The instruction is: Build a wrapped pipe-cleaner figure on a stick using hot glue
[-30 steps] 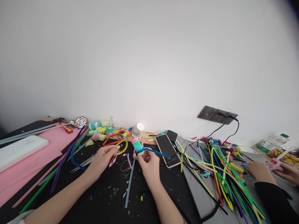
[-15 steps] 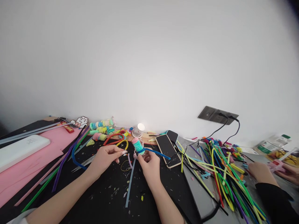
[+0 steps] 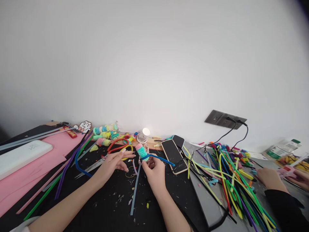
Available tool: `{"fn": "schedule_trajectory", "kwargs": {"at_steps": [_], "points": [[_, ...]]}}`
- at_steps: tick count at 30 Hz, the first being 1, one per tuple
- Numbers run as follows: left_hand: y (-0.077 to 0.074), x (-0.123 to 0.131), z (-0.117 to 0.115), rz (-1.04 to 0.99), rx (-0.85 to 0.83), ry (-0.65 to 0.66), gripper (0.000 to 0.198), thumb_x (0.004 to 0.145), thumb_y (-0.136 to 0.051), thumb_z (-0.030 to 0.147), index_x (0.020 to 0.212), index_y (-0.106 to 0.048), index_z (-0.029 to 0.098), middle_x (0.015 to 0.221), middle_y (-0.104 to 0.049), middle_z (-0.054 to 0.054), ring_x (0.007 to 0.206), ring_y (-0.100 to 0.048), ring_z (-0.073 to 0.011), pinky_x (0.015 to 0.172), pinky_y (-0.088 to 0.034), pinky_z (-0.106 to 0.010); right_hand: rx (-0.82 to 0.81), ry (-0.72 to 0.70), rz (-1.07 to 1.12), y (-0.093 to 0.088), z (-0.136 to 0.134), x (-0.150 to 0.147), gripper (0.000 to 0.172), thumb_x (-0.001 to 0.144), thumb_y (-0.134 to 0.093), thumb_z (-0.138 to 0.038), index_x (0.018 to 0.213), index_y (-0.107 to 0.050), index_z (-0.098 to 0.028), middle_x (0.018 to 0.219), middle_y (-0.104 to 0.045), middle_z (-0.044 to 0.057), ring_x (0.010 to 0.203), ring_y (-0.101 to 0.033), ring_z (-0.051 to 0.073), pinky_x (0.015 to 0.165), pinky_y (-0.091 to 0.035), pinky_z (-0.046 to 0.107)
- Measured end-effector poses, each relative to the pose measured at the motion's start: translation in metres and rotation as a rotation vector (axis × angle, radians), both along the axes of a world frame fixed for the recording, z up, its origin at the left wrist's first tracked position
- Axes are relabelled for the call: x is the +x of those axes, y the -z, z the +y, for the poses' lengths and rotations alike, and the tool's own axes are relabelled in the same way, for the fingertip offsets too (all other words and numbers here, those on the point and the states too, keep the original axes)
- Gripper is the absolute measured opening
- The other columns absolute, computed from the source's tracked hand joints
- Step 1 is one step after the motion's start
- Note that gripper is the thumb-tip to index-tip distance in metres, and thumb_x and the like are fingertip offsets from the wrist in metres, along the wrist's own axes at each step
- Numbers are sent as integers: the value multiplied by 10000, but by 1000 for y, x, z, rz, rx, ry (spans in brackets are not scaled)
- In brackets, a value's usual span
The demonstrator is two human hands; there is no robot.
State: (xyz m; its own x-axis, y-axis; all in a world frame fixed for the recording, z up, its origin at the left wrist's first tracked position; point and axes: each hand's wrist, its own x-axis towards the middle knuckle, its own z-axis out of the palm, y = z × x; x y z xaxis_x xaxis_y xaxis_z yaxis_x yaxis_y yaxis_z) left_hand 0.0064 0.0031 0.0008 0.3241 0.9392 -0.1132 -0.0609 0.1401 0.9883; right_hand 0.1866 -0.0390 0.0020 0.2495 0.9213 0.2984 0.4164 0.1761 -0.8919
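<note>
My right hand (image 3: 154, 167) grips a coil of wound pipe cleaner (image 3: 142, 152), pink at the top and turquoise below. A blue pipe cleaner (image 3: 162, 159) wraps its lower end and sticks out to the right past my fingers. To the left, my left hand (image 3: 118, 161) is open with its fingers apart and holds nothing. It is over the scissors (image 3: 93, 167), whose red and yellow handles show behind it. Below the hands a pale blue strip (image 3: 135, 193) lies on the black mat (image 3: 116, 206), among small fluff scraps.
Several finished coils (image 3: 105, 129) and a paper cup (image 3: 144, 135) stand by the wall. Two phones (image 3: 174, 156) lie right of my hands. Loose pipe cleaners (image 3: 236, 187) spread further right, beside another person's hand (image 3: 270, 178). A white case (image 3: 26, 158) rests on pink sheets at left.
My left hand has opened from a pinch, its fingers spreading out, and has shifted slightly. The right hand still holds the coil in nearly the same place.
</note>
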Motion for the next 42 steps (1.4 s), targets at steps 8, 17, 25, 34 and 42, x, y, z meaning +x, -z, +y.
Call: {"fn": "schedule_trajectory", "kwargs": {"at_steps": [8,17,25,34,42], "points": [[-3,11,-13,-158,90,164,865,787,-735,325,1506,-254,297,1284,-646,-128,968,-688,-219,886,-514,-370,53,-75,-56,2,-4,-5,80,708,-649,-232,762,-630,-177,584,-495,-48,513,-435,118,498,-366,223],[-8,12,-17,-177,8,211,839,826,-699,283,1499,-199,302,1397,-565,-115,1132,-642,-237,943,-511,-362,28,-154,-115,6,-4,-6,158,734,-633,-160,881,-689,-167,635,-581,-26,533,-443,122,499,-344,223],[2,9,-7,-119,181,96,637,857,-644,275,1416,-341,306,1474,-475,-68,1158,-605,-210,1039,-453,-356,64,-180,-168,4,-4,-1,297,724,-686,-233,1007,-601,-195,849,-641,17,595,-520,130,515,-413,220],[7,11,-7,-106,247,113,586,803,-695,262,1320,-420,283,1239,-625,-70,1065,-626,-222,946,-494,-365,136,-143,-236,1,-7,0,192,891,-449,-220,704,-496,-211,637,-512,-23,594,-489,141,571,-355,237],[4,11,-9,-113,243,100,540,795,-695,247,1241,-393,282,1105,-610,-26,996,-615,-185,887,-494,-335,153,-174,-192,1,-6,-3,204,886,-443,-229,688,-486,-212,618,-490,-23,586,-473,145,568,-339,240]]}}
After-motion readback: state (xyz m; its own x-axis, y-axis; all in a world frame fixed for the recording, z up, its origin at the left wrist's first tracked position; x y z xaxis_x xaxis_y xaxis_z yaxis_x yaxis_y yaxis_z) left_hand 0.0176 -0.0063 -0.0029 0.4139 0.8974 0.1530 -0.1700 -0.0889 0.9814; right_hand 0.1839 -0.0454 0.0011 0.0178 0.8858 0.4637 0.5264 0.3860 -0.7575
